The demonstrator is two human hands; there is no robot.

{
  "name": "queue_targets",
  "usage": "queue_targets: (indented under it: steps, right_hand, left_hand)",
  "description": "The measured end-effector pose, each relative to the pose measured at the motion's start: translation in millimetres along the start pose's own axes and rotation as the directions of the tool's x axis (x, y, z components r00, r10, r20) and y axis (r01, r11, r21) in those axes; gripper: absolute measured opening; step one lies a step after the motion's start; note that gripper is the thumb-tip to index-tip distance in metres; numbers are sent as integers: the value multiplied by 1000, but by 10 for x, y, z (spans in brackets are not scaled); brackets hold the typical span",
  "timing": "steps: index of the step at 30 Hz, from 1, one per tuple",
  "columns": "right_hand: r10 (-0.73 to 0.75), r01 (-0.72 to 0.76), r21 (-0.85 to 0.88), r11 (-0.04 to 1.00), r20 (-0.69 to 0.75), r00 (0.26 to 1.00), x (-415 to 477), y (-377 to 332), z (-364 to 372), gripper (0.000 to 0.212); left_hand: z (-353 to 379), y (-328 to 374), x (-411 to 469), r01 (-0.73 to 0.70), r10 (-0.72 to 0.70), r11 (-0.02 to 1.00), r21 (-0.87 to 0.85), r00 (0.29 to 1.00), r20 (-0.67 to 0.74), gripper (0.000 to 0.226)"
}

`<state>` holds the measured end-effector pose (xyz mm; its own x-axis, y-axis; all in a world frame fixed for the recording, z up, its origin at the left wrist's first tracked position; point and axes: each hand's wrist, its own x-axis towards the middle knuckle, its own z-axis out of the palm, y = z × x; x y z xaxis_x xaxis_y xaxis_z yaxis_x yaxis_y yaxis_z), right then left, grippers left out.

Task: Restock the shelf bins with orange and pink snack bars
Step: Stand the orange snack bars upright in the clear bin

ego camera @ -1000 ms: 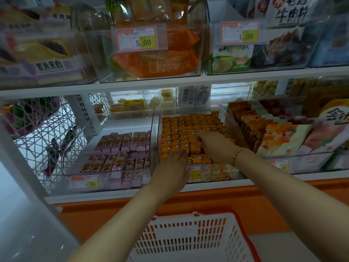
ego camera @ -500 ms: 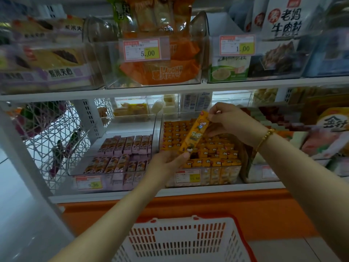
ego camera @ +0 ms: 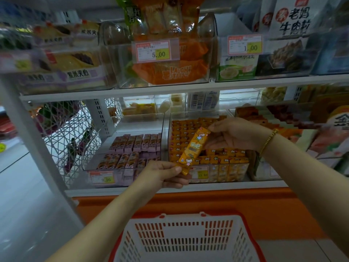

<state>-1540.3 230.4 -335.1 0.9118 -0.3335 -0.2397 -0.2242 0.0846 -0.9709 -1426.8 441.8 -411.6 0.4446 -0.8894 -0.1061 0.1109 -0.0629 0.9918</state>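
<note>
I hold one orange snack bar slantwise in front of the shelf. My left hand pinches its lower end and my right hand pinches its upper end. Behind it a clear bin is packed with rows of orange bars. To the left, a second clear bin holds pink bars in two rows, with bare space at its back.
A white and red shopping basket stands below my arms, nothing visible in it. The upper shelf overhangs the bins and carries larger snack bags. A white shelf post and wire mesh stand at left. More packets fill the right.
Both hands were down in the orange bin a second ago. They have lifted one orange bar out and now hold it by both ends, slightly lower and nearer than half a second ago.
</note>
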Motion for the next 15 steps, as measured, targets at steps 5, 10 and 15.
queue_targets:
  steps: [5,10,15]
  right_hand:
    - [10,-10,-16,1000,0,1000,-7,22,41,28]
    - [5,0,-96,995,49,999,-10,42,18,33]
    - [-6,31,-268,963,91,996,5,79,-1,30]
  left_hand:
    - [-23,5,-58,24,-25,999,21,998,62,23]
    - [2,16,-56,30,-35,996,80,997,69,25]
    - [4,1,-34,33,-45,990,137,995,84,27]
